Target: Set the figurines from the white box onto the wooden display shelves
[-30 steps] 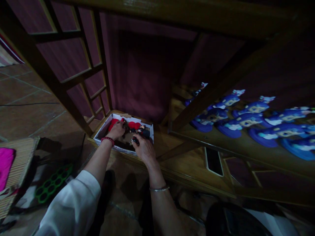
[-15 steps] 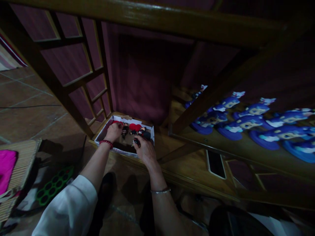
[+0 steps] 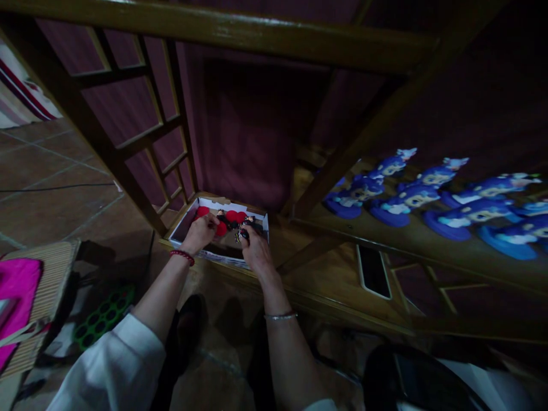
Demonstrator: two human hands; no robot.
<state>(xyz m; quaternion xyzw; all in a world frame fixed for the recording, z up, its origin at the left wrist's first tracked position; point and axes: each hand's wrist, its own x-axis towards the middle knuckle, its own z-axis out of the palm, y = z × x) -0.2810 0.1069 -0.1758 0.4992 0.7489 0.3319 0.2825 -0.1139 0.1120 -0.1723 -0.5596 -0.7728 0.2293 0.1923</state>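
Observation:
A shallow white cardboard box (image 3: 252, 212) holds several small black figurines (image 3: 221, 216) and red round pieces (image 3: 234, 216). Over its left part is my left hand (image 3: 200, 233), wearing a red bead bracelet, its fingers pinched at the edge of a red disc (image 3: 221, 229). My right hand (image 3: 258, 251), with a silver bangle, reaches over the box's right side. Its thumb and fingers close on a small dark figurine (image 3: 244, 234), partly hidden by the fingers. Another dark figurine (image 3: 249, 220) lies just beyond these fingertips.
The box stands on a wooden shelf (image 3: 308, 285) beside a lattice side panel (image 3: 115, 148). A phone (image 3: 373, 271) lies to the right. Several blue figurines (image 3: 394, 211) fill the higher right shelf. On the floor at left are a green holed tray (image 3: 105, 317) and a bench with pink cloth (image 3: 21, 285).
My left hand has shifted slightly right, and a red disc now shows at its fingertips. The right hand has moved a little farther into the box with the dark figurine. The view has shifted slightly.

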